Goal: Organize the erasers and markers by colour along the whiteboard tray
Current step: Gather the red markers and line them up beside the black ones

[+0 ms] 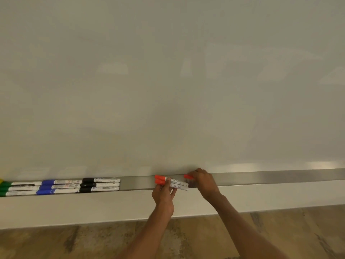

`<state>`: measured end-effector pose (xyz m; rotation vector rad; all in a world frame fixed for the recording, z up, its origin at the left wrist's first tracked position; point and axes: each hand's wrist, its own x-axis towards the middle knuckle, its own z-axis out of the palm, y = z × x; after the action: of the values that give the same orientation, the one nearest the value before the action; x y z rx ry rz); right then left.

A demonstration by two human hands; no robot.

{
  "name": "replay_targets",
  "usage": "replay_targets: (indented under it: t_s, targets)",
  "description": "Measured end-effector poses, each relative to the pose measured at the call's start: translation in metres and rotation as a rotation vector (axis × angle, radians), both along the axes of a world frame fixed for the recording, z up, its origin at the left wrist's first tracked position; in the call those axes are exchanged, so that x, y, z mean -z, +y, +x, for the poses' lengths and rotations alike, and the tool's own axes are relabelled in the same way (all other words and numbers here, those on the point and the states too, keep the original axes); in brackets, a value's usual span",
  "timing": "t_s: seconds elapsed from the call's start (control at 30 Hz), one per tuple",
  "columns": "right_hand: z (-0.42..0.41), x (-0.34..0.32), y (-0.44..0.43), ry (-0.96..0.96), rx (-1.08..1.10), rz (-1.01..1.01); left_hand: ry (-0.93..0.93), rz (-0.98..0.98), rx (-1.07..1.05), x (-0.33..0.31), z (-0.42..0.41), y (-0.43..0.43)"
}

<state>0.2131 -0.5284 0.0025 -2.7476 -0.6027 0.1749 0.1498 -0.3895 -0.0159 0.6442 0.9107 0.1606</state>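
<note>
Markers lying grouped on tray (138, 183): green (18, 188), blue (59, 186), black (100, 184), well left of both hands. Left hand (164, 196) is pinching two red markers (170, 182) above tray; right hand (204, 182) is closing on third red marker (188, 177).

soft, even light; pale glare on the whiteboard (168, 81) (wide-angle bend at edges), hands slightly blurred.

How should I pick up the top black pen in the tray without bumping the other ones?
Pinch the top black marker by its white barrel, coming from above. It lies flat along the tray against the whiteboard, with another black marker touching its front side, so only the top is free. The right end, facing bare tray, is probably easiest.
</note>
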Motion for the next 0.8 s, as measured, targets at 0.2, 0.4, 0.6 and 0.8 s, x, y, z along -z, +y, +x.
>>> replay_targets:
  t_s: [0.2,0.4,0.6,0.8]
  targets:
    - [-0.014,-0.018,0.064,0.118,-0.116,0.353,-0.018,-0.025,0.08,-0.005,-0.013,0.014]
    - [-0.026,-0.025,0.111,0.154,-0.189,0.314,-0.06,-0.034,0.056,-0.012,-0.027,0.048]
    - [-0.044,-0.031,0.145,0.188,-0.171,0.437,-0.032,-0.019,0.002,-0.012,-0.038,0.081]
    - [-0.049,-0.021,0.168,0.197,-0.149,0.448,-0.01,-0.025,-0.026,-0.014,-0.043,0.101]
